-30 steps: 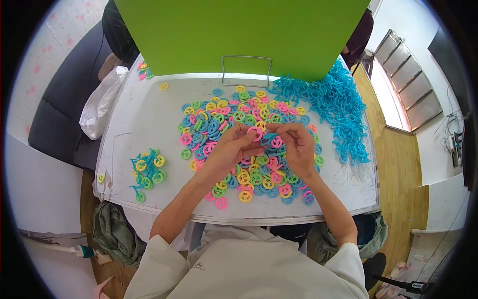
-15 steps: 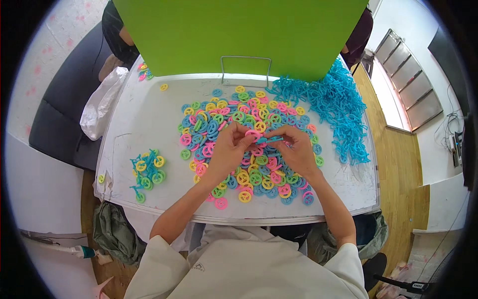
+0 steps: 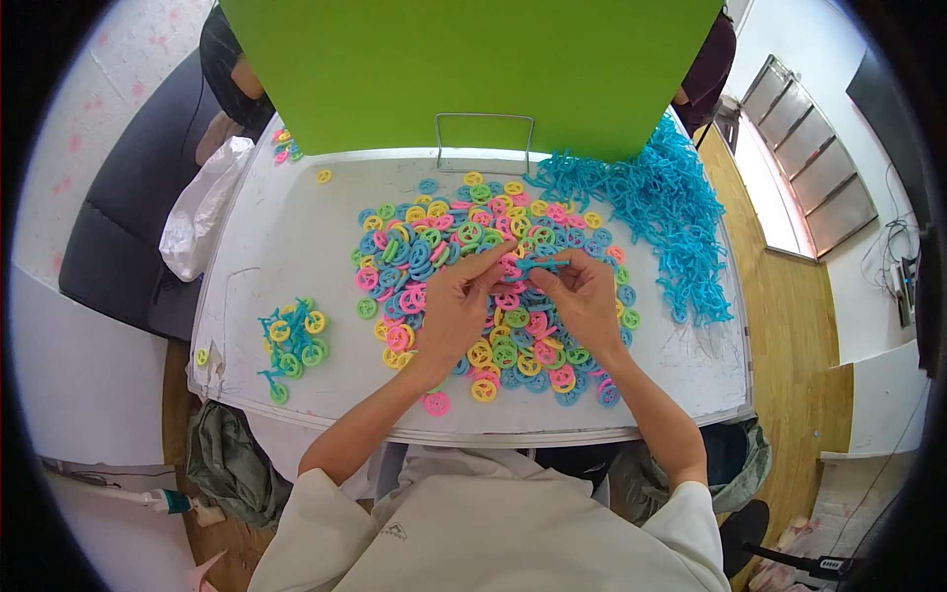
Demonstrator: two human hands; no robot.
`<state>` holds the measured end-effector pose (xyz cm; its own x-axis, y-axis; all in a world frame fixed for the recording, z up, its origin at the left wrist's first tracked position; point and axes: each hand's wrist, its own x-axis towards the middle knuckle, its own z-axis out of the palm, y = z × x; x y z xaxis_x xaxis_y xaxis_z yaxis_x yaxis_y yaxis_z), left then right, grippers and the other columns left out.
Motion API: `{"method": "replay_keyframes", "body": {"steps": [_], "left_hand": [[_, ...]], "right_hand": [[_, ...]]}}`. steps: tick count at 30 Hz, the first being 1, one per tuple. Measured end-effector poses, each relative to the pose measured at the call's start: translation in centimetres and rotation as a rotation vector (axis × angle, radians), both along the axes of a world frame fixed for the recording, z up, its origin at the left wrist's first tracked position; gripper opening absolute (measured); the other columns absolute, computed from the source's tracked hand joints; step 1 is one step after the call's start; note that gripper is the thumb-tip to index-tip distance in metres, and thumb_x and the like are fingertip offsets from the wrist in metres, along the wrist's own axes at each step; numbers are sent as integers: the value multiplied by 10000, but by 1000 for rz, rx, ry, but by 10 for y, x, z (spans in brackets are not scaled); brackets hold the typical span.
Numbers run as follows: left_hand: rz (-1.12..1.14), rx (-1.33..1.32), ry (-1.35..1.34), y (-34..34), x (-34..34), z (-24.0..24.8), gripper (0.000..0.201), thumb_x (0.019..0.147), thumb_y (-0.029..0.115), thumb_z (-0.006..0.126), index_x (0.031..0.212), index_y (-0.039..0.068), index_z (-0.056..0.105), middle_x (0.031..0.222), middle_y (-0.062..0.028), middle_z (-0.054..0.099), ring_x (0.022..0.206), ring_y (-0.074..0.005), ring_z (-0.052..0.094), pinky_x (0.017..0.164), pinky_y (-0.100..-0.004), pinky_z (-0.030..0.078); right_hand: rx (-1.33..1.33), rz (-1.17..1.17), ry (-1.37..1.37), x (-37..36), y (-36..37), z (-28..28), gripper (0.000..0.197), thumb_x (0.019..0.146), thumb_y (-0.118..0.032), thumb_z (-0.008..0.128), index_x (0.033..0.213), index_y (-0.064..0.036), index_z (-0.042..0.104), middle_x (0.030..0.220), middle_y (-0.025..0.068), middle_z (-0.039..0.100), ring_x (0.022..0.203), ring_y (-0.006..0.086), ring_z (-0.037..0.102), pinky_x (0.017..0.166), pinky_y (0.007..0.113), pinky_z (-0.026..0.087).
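Over a heap of small spoked plastic wheels [image 3: 536, 383] in pink, blue, yellow and green, my two hands meet. My left hand [image 3: 456, 311] pinches a pink wheel [image 3: 510, 266] between thumb and index finger. A blue plastic frame piece [image 3: 543, 264] is gripped in the fingertips of my right hand [image 3: 585, 301], its left end touching the wheel. Whether the two parts are joined, I cannot tell. To the left lies a small group of blue frames fitted with yellow and green wheels [image 3: 315, 322], like toy bicycles.
A large tangle of blue frame pieces [image 3: 676, 217] covers the table's right side. Behind the heap stands a green panel [image 3: 473, 69] with a wire stand [image 3: 484, 115]. A white plastic bag [image 3: 202, 212] hangs at the left edge. Parts of other people show beyond the panel.
The pink wheel has turned and now sits closer against the blue frame's end. My left index finger has straightened forward, and my right fingers have shifted their hold on the frame.
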<state>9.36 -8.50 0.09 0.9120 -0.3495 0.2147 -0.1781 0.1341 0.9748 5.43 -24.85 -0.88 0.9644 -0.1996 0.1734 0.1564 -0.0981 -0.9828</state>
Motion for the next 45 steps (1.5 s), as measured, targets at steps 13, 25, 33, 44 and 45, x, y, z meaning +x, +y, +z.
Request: {"method": "replay_keyframes", "body": {"steps": [13, 25, 33, 44, 45], "left_hand": [[263, 282, -480, -4, -16, -3, 510, 775, -161, 517, 1193, 102, 642, 980, -136, 688, 769, -233, 638, 675, -306, 527], [183, 169, -298, -11, -14, -6, 302, 925, -18, 515, 1192, 57, 633, 933, -127, 694, 757, -149, 662, 632, -256, 521], [113, 202, -88, 1, -5, 7, 203, 900, 3, 566, 1081, 15, 656, 878, -68, 675, 738, -120, 612, 631, -267, 487], [137, 273, -481, -9, -10, 0, 326, 793, 2, 674, 1112, 56, 635, 911, -90, 630, 757, -248, 609, 663, -333, 494], [133, 283, -533, -9, -7, -1, 334, 784, 12, 683, 1111, 61, 634, 913, -88, 611, 793, -251, 591, 695, -342, 487]], "right_hand": [[492, 66, 244, -8, 10, -1, 157, 910, -190, 642, 934, -37, 619, 838, 18, 651, 754, 95, 629, 705, 224, 494], [246, -192, 15, -6, 19, -11, 152, 871, -146, 688, 811, -42, 594, 746, 0, 627, 661, 33, 525, 589, 206, 416], [40, -69, -1, -5, 15, 3, 122, 849, -105, 694, 883, -1, 640, 783, 24, 659, 715, 48, 572, 605, 215, 432], [230, 4, -37, -1, 8, 1, 329, 936, -108, 572, 1244, -8, 519, 963, 46, 632, 881, 91, 593, 761, 224, 486], [225, -9, -8, -1, 4, -1, 338, 934, -93, 565, 1257, -8, 511, 976, 54, 617, 883, 102, 591, 772, 235, 488]]}}
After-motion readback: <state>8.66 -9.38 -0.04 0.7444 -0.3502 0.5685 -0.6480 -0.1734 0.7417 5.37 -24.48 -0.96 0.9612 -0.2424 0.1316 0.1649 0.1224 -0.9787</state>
